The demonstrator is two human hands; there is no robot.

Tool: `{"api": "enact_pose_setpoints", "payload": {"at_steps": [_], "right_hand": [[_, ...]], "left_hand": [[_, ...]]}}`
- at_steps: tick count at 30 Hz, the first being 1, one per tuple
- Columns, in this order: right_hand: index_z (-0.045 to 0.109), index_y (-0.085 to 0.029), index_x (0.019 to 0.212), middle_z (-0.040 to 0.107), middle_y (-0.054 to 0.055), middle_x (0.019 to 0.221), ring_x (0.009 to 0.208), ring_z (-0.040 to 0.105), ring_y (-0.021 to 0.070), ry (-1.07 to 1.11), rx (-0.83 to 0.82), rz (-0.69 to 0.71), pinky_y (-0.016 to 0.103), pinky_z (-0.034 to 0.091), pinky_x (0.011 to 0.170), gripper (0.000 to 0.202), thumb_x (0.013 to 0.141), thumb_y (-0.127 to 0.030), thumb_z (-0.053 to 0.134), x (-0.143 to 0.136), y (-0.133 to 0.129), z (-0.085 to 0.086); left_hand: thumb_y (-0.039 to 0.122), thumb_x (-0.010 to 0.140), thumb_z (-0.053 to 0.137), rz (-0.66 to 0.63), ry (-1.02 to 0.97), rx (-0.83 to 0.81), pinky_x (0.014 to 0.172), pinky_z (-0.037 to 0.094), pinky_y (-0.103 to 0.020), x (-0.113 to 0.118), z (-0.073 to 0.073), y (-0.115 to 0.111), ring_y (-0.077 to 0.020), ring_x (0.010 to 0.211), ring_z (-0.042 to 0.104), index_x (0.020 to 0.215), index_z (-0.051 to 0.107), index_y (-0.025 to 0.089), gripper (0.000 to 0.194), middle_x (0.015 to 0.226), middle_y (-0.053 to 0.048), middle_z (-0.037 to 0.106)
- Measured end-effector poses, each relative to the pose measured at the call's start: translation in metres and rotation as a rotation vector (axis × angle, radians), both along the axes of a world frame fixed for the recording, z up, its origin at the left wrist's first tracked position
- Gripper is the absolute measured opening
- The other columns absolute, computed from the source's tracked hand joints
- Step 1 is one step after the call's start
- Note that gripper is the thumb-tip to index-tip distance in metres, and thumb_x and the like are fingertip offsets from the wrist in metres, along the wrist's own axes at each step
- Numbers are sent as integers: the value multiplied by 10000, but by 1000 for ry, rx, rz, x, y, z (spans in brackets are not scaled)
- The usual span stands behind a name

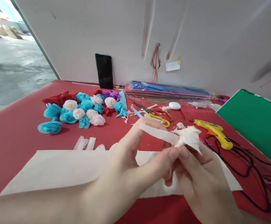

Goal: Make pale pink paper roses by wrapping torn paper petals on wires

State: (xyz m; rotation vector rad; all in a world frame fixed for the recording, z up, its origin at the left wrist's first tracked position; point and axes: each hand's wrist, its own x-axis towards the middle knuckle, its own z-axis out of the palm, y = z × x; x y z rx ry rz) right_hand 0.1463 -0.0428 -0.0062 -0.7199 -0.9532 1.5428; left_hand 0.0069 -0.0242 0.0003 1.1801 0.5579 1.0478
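Note:
Pinched between the thumb and fingers of my right hand (198, 177) is a white paper flower (189, 137), its ruffled petals pointing up and to the right. My left hand (137, 168) grips a narrow white paper strip (158, 133) that runs from its fingers to the flower's base. The two thumb tips meet just below the flower. Beneath both hands lies a wide sheet of white paper (63, 168). Small cut paper pieces (86, 143) rest at its far edge, left of my hands.
Blue flowers (67, 117), with white, red and purple ones, lie in a heap at left. Scissors (154, 114) sit among paper scraps. A yellow glue gun (214, 132) with a black cord (249, 161) is at right, near a green board (254, 121). A phone (104, 71) leans on the wall.

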Motion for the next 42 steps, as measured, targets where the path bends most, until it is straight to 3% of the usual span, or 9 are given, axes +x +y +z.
{"api": "enact_pose_setpoints", "payload": {"at_steps": [7, 17, 20, 22, 24, 26, 29, 36, 42], "right_hand": [[707, -255, 839, 694, -17, 609, 535, 673, 132, -54, 44, -36, 236, 579, 538, 103, 908, -275, 633, 2, 0, -7], [709, -236, 816, 730, -20, 650, 544, 669, 75, -69, 6, -56, 141, 576, 556, 102, 899, -254, 653, 0, 0, 1], [703, -211, 744, 710, -22, 598, 500, 638, 56, -42, -36, -68, 102, 547, 516, 120, 862, -229, 693, -2, 1, 4], [704, -209, 724, 688, -25, 575, 489, 621, 50, -49, -46, -87, 89, 531, 503, 134, 849, -255, 708, -2, 0, 4], [715, -218, 746, 672, -28, 587, 502, 611, 45, -84, -48, -100, 87, 532, 522, 138, 859, -295, 698, -2, -2, 2], [718, -225, 753, 650, -33, 594, 511, 600, 42, -122, -57, -116, 92, 534, 535, 145, 861, -319, 696, 0, -2, -1], [716, -223, 733, 617, -34, 577, 490, 576, 54, -146, -70, -144, 114, 528, 502, 160, 825, -352, 729, 0, -1, -2], [685, -230, 704, 576, -44, 537, 421, 500, 58, -44, -60, -92, 156, 507, 442, 156, 831, -317, 710, -1, 2, 4], [702, -211, 687, 601, -30, 571, 462, 544, 81, -49, -33, -153, 174, 496, 433, 158, 713, -323, 810, 2, 7, 0]], "left_hand": [[180, 885, 637, 92, 38, 96, 553, 510, -122, 1, 1, 4, -44, 541, 519, 799, 674, 234, 108, 658, 73, 567], [97, 844, 653, 150, 34, 110, 491, 504, -159, 4, 5, 10, -47, 488, 524, 621, 637, 185, 240, 621, 74, 550], [122, 833, 667, 274, 180, 313, 521, 500, -206, 1, 1, 13, -96, 601, 582, 665, 676, 213, 191, 689, 51, 625], [114, 804, 689, 385, 261, 514, 670, 518, -270, 0, -2, 15, -132, 717, 605, 691, 687, 239, 168, 746, 46, 663], [110, 791, 694, 453, 316, 700, 789, 498, -335, -2, -2, 17, -147, 739, 600, 710, 682, 258, 169, 764, 48, 676], [116, 796, 684, 480, 372, 826, 787, 482, -370, -4, -1, 19, -156, 698, 590, 737, 675, 265, 161, 755, 41, 679], [128, 804, 663, 483, 430, 919, 760, 456, -391, -6, 3, 20, -176, 689, 588, 745, 659, 276, 160, 746, 27, 688], [115, 790, 642, 466, 473, 1164, 920, 404, -437, -12, 4, 23, -165, 687, 600, 820, 680, 184, 84, 772, -26, 715], [62, 795, 599, 460, 529, 1175, 891, 417, -435, -12, 3, 25, -161, 688, 570, 834, 651, 187, 140, 773, -18, 688]]}}
